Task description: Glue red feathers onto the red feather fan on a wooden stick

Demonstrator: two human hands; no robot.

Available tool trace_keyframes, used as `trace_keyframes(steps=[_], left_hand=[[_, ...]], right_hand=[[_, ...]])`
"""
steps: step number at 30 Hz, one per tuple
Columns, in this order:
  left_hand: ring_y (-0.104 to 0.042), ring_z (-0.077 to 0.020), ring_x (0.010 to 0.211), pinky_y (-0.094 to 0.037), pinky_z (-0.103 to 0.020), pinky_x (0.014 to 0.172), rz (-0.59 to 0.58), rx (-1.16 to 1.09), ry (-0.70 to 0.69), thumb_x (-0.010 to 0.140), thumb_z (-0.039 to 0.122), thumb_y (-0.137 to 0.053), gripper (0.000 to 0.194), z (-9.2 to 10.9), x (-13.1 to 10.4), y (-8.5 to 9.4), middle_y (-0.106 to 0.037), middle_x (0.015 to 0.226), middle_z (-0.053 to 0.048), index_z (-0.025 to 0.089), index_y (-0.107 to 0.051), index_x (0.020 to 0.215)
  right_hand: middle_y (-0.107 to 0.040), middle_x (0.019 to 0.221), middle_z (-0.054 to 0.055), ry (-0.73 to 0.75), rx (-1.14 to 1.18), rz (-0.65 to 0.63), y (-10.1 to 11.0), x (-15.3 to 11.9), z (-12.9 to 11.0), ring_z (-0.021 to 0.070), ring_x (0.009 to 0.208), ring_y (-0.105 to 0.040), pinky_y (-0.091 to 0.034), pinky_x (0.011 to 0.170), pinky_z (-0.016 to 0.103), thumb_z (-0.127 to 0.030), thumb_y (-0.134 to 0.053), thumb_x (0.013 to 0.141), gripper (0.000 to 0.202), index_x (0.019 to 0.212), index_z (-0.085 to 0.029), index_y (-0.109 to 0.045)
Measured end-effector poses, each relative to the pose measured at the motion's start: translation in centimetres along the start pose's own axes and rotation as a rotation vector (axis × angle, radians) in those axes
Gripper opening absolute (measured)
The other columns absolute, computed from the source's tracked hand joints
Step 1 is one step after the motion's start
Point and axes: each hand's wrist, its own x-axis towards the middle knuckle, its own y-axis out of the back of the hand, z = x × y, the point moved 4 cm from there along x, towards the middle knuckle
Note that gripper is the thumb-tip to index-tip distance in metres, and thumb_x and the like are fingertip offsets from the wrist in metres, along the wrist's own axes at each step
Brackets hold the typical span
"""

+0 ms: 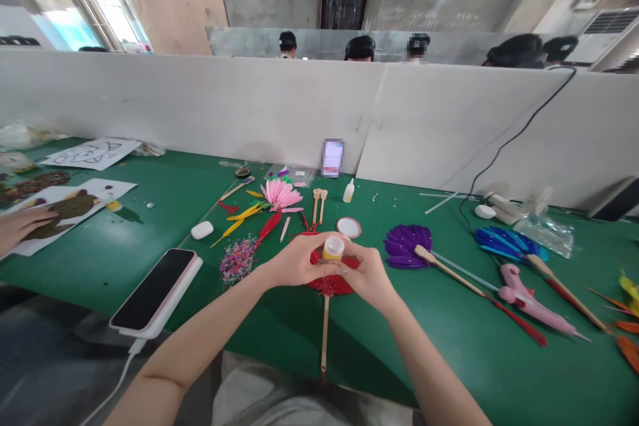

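Note:
Between the fingertips of my left hand (298, 258) and my right hand (368, 269) is a small white bottle (333, 248) with a yellow label. Both hands are closed on it from either side. Directly below lies a red feather fan (344, 284), partly covered by my hands. Its thin wooden handle (325, 329) points toward me and ends in a red cord. Just beyond my hands sit a round white dish with a red rim (348, 227), two wooden fan handles (319, 205) and a small nozzle bottle (348, 191).
To the left are colorful confetti bits (238, 259), a pink feather flower (281, 195), a white earbud case (202, 230) and a charging phone (156, 293). On the right lie a purple fan (409, 246), a blue fan (509, 244) and a pink glue gun (536, 303). Another person's hand (22, 226) works at far left.

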Motion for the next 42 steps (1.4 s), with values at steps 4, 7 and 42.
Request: trace_keyframes(steps=[4,7,42], left_hand=[[-0.064,-0.0218,0.102,-0.047,-0.029,0.089,0.02,0.02,0.027,0.084,0.032,-0.065,0.048,-0.2,-0.5,0.8,-0.067,0.117,-0.007,0.02,-0.053,0.128],[-0.063,-0.0223,0.104,-0.047,-0.029,0.089,0.019,0.02,0.03,0.084,0.032,-0.065,0.048,-0.3,-0.4,0.7,-0.066,0.119,-0.007,0.02,-0.053,0.128],[-0.064,-0.0235,0.105,-0.048,-0.031,0.09,-0.035,0.001,-0.008,0.084,0.04,-0.064,0.05,-0.9,1.9,-0.7,-0.067,0.12,-0.009,0.019,-0.053,0.128]], right_hand=[[-0.076,0.098,0.005,0.024,0.04,-0.022,-0.8,0.7,0.0,0.0264,0.092,-0.07,-0.054,0.082,0.035,-0.013,-0.06,0.077,0.027,0.101,-0.018,-0.072],[-0.076,0.099,0.006,0.024,0.039,-0.022,-0.8,0.8,0.0,0.0264,0.092,-0.07,-0.055,0.082,0.035,-0.012,-0.06,0.076,0.027,0.1,-0.017,-0.072],[-0.077,0.089,0.005,-0.009,-0.035,0.072,1.4,0.1,1.0,0.0261,0.084,-0.071,-0.056,0.075,0.035,-0.011,-0.06,0.074,0.024,0.093,-0.018,-0.072]])
